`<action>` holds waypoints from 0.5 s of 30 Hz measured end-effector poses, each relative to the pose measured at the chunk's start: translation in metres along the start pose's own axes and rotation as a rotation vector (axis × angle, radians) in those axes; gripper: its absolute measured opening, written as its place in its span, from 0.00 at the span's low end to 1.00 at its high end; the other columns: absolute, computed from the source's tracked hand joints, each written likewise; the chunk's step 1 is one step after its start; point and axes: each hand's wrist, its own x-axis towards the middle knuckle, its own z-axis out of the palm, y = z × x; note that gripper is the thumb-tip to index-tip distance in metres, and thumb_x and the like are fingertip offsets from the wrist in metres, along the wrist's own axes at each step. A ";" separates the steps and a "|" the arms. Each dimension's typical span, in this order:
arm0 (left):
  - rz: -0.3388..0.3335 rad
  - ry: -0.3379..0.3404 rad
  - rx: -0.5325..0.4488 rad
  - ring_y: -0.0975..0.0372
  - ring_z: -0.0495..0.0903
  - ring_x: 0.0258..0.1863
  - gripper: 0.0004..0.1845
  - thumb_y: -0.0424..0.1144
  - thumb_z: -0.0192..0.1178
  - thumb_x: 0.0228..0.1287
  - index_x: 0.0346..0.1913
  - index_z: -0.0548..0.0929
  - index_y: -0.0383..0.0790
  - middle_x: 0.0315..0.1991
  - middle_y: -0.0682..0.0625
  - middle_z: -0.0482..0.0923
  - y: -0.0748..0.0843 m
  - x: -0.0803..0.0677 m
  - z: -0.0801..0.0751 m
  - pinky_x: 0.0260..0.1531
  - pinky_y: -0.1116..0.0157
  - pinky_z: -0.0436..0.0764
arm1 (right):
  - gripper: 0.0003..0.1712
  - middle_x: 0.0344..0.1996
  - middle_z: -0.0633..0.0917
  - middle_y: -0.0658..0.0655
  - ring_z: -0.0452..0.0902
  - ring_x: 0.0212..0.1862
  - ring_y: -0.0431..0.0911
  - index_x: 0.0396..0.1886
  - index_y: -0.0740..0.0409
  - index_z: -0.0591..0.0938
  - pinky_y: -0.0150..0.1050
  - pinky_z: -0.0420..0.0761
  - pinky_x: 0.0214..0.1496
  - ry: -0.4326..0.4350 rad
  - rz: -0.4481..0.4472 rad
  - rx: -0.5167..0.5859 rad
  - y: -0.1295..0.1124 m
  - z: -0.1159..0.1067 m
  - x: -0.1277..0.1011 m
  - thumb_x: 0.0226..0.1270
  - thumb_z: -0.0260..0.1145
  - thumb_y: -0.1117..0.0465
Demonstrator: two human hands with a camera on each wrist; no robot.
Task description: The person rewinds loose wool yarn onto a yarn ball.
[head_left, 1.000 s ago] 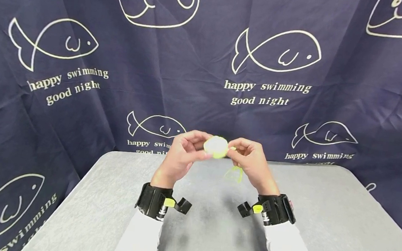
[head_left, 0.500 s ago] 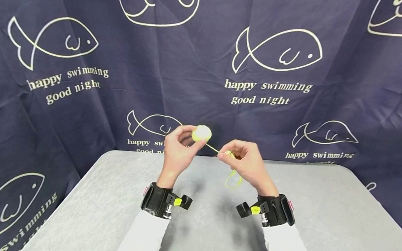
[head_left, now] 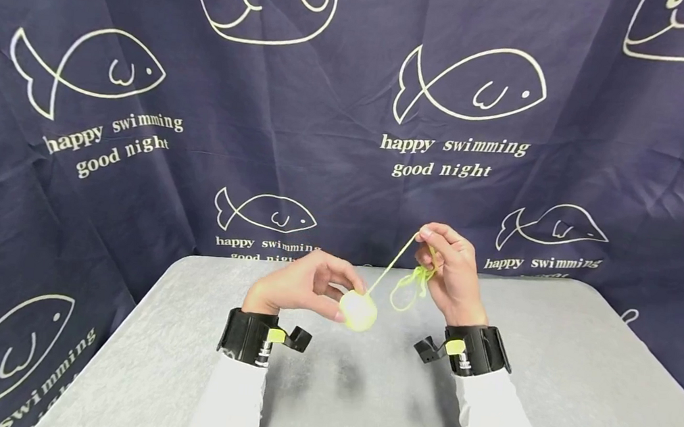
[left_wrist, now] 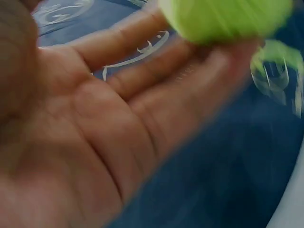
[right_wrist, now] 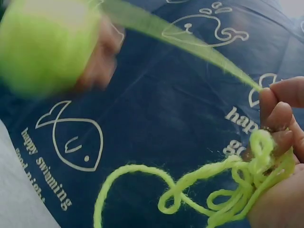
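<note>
- The left hand (head_left: 305,285) holds a yarn ball (head_left: 358,310) at its fingertips, low and just above the table (head_left: 576,397).
- The right hand (head_left: 453,271) pinches the yarn string (head_left: 391,265) higher up, loops hanging below it.
- Step: pulling yarn off the ball.
- Next, I think, keep the string tight and the pinch firm.

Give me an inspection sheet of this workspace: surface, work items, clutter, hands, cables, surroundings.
Surface: grey table, bare where visible.
Work items: small yellow-green yarn ball; a taut strand runs from it up to the other hand; loose yarn loops hang below that hand.
Clutter: nothing seen.
Hands: left hand holds the yarn ball at its fingertips, above the table; right hand pinches the strand, loops bunched in its fingers. Black wrist units on both arms.
Cables: nothing seen.
Surroundings: navy backdrop cloth printed with white fish, whales and lettering.
</note>
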 end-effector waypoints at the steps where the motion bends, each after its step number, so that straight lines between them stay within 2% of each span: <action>1: 0.071 -0.001 -0.069 0.56 0.83 0.48 0.21 0.22 0.72 0.51 0.49 0.84 0.33 0.48 0.46 0.84 0.001 0.000 0.000 0.51 0.55 0.85 | 0.15 0.26 0.86 0.53 0.66 0.19 0.38 0.31 0.59 0.86 0.25 0.61 0.20 0.016 0.008 -0.014 0.001 -0.001 0.001 0.70 0.57 0.77; 4: 0.279 0.092 -0.228 0.57 0.81 0.51 0.20 0.26 0.72 0.52 0.50 0.85 0.39 0.51 0.46 0.83 0.005 0.002 0.003 0.53 0.61 0.83 | 0.14 0.25 0.86 0.52 0.68 0.20 0.38 0.30 0.57 0.86 0.25 0.64 0.20 0.035 0.036 -0.130 0.006 -0.005 0.003 0.70 0.60 0.76; 6: 0.381 0.213 -0.306 0.58 0.81 0.51 0.19 0.26 0.70 0.54 0.51 0.86 0.41 0.51 0.48 0.83 0.007 0.006 0.006 0.52 0.64 0.82 | 0.12 0.25 0.86 0.51 0.69 0.20 0.38 0.30 0.58 0.86 0.25 0.65 0.21 0.012 0.052 -0.264 0.010 -0.006 0.003 0.68 0.63 0.75; 7: 0.411 0.288 -0.351 0.58 0.82 0.50 0.19 0.25 0.68 0.55 0.51 0.86 0.42 0.51 0.48 0.84 0.007 0.008 0.007 0.51 0.64 0.83 | 0.10 0.25 0.86 0.51 0.69 0.20 0.38 0.30 0.59 0.86 0.26 0.66 0.21 -0.006 0.060 -0.346 0.011 -0.007 0.002 0.67 0.64 0.75; 11: 0.468 0.601 -0.502 0.58 0.84 0.48 0.20 0.18 0.55 0.58 0.49 0.86 0.39 0.48 0.46 0.86 0.009 0.018 0.012 0.53 0.62 0.84 | 0.01 0.24 0.86 0.50 0.71 0.21 0.39 0.33 0.65 0.87 0.28 0.71 0.23 -0.143 0.084 -0.694 0.015 -0.007 0.000 0.62 0.70 0.72; 13: 0.475 0.760 -0.534 0.57 0.85 0.48 0.19 0.17 0.52 0.61 0.47 0.86 0.37 0.48 0.43 0.86 0.009 0.024 0.013 0.53 0.60 0.84 | 0.02 0.21 0.84 0.51 0.71 0.20 0.39 0.34 0.64 0.87 0.30 0.72 0.23 -0.243 0.088 -0.835 0.015 -0.005 -0.002 0.61 0.71 0.71; 15: 0.484 0.909 -0.521 0.56 0.86 0.46 0.18 0.15 0.54 0.61 0.44 0.86 0.36 0.46 0.42 0.86 0.007 0.028 0.014 0.53 0.59 0.85 | 0.02 0.19 0.81 0.52 0.69 0.19 0.40 0.33 0.61 0.88 0.31 0.70 0.21 -0.354 0.077 -0.935 0.014 -0.002 -0.004 0.61 0.72 0.69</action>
